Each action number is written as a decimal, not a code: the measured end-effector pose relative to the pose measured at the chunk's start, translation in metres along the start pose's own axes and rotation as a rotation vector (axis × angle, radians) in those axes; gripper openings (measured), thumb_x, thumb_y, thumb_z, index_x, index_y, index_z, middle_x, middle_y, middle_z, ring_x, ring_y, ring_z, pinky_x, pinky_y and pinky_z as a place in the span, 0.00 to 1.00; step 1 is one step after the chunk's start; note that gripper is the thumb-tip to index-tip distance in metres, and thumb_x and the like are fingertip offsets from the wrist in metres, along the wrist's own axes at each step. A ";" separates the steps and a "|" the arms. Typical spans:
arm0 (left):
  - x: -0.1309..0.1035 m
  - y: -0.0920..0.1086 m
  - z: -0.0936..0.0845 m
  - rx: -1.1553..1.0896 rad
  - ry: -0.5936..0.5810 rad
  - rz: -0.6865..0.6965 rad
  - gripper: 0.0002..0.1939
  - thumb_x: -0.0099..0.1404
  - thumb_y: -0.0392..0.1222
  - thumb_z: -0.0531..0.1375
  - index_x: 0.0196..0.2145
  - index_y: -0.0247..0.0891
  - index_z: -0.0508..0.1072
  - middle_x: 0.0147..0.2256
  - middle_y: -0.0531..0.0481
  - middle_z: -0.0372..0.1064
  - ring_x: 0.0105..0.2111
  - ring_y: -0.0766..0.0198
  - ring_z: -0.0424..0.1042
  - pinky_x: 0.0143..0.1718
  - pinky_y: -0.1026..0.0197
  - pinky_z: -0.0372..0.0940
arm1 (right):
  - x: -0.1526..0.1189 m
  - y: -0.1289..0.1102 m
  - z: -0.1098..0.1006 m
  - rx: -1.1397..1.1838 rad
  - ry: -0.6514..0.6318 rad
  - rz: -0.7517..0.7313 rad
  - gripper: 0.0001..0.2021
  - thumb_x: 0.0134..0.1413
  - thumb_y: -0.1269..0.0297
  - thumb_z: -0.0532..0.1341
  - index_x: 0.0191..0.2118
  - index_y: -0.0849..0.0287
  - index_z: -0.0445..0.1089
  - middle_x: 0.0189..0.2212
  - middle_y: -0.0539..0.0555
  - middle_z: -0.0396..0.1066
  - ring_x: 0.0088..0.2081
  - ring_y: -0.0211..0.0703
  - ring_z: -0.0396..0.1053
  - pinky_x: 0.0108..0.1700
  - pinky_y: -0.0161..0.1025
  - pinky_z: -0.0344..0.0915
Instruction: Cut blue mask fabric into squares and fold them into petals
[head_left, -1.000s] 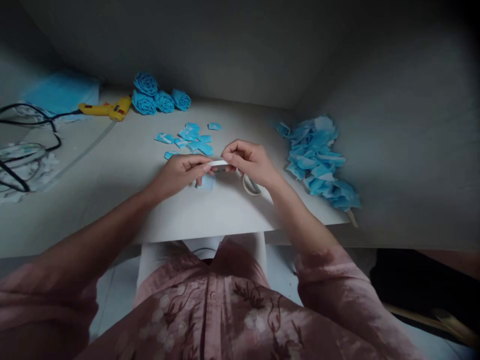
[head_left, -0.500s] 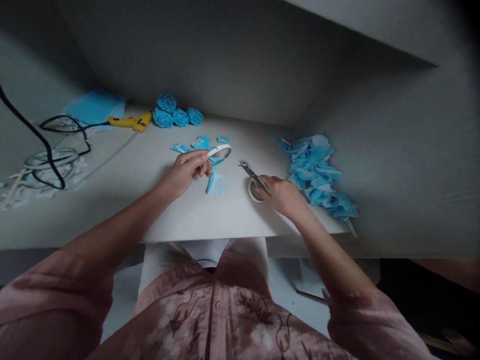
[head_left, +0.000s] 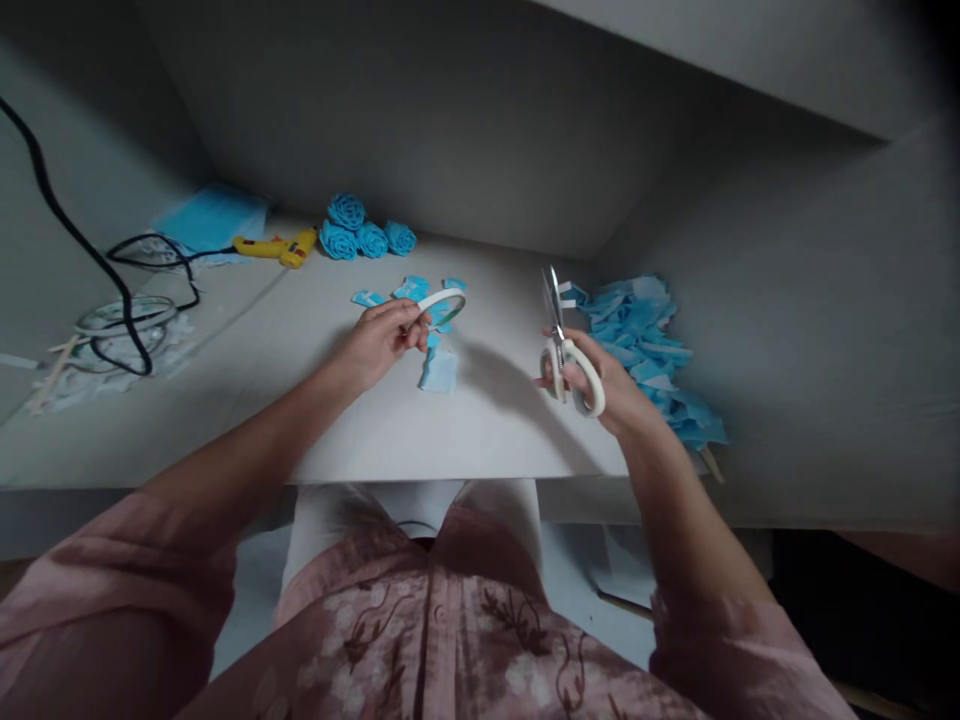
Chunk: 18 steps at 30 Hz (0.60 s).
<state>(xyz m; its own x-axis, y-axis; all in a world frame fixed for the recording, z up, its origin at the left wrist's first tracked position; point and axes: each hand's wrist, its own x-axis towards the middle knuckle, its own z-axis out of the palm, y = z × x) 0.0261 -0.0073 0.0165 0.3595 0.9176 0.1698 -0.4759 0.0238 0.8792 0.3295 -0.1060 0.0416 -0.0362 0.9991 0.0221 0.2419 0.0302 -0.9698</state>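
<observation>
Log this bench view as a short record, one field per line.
Left hand: holds white ring
Right hand: holds scissors, blades pointing away from the person
Centre: small blue pieces, pale blue square
Back: four blue rosettes, right of yellow glue gun
Far right: heaped blue strips

No text, label, brand, number or sign can be read anywhere here.
</observation>
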 end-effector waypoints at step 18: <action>-0.002 -0.001 0.004 0.052 -0.033 -0.092 0.26 0.74 0.49 0.57 0.19 0.37 0.72 0.13 0.56 0.50 0.19 0.67 0.59 0.32 0.63 0.70 | -0.002 0.010 0.076 0.505 -0.628 0.054 0.38 0.57 0.32 0.66 0.61 0.58 0.74 0.44 0.58 0.78 0.41 0.42 0.80 0.48 0.41 0.79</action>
<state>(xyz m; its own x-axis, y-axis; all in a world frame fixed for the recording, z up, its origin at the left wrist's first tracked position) 0.0291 -0.0103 0.0173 0.4264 0.8989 0.1008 -0.3978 0.0863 0.9134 0.2584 -0.1099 0.0134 -0.6115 0.7909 -0.0232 -0.2030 -0.1852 -0.9615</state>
